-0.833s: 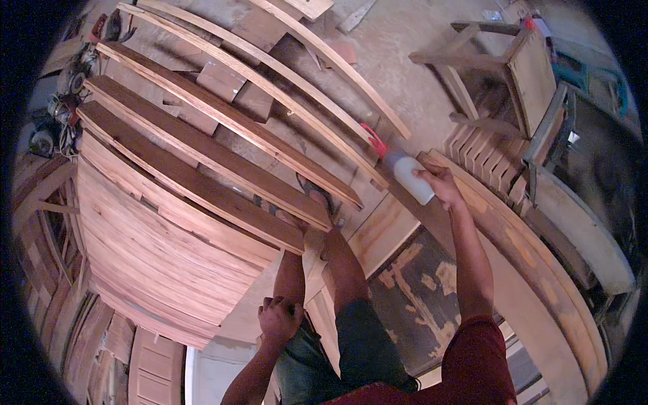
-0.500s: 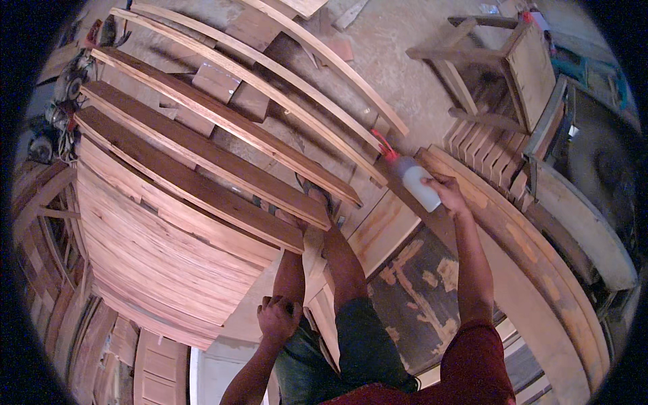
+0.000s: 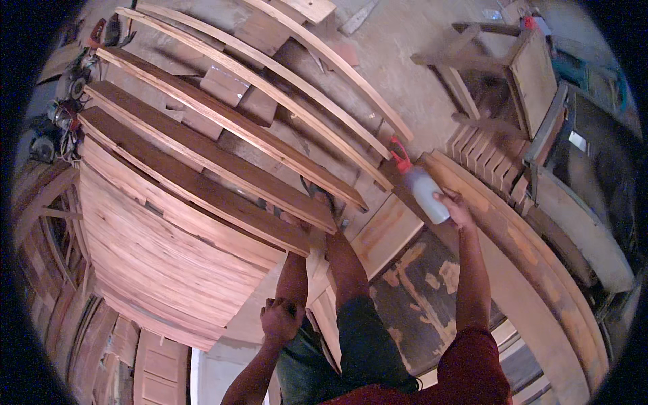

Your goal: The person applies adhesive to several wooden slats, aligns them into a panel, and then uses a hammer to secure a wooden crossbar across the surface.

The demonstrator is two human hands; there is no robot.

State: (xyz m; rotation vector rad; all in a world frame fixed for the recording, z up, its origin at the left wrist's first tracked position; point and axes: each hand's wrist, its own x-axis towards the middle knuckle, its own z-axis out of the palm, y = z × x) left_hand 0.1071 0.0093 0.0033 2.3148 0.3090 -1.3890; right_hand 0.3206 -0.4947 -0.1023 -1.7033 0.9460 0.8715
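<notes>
My right hand (image 3: 457, 210) is wrapped round the base of a squeeze bottle (image 3: 428, 193), whitish in its lower part, with a red cap and thin nozzle. The bottle is tilted, its nozzle pointing away from me beside the far-right ends of several long wooden strips. One pale strip (image 3: 337, 61) ends close to the nozzle; whether they touch I cannot tell. Over my leg, my left hand (image 3: 282, 318) is curled closed, with no object visible in it. Nearest it lies a stack of reddish boards (image 3: 175, 250), with darker-topped planks (image 3: 209, 155) beyond.
A wooden frame like an upturned stool (image 3: 523, 81) stands at the far right. Curved wooden pieces (image 3: 520, 236) run along my right side, beside a dark, patchy panel (image 3: 418, 297). Power tools and cords (image 3: 61, 121) lie at the left. Wood offcuts (image 3: 223, 84) are on the floor.
My right hand and the bottle have shifted slightly to the right and nearer me. The view has moved a little too. My left hand remains curled over my leg.
</notes>
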